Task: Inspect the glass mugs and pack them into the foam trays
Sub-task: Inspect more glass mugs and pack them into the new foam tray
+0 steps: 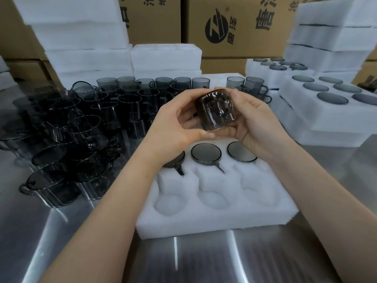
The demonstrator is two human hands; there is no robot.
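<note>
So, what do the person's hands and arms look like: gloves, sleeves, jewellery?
The left hand and right hand are bare, with no gloves, rings or watch in view. The left forearm and right forearm are uncovered to the frame edge; no sleeve shows.

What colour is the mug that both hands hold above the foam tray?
The mug is dark, smoky grey-brown glass, partly see-through; the head view shows it best.
</note>
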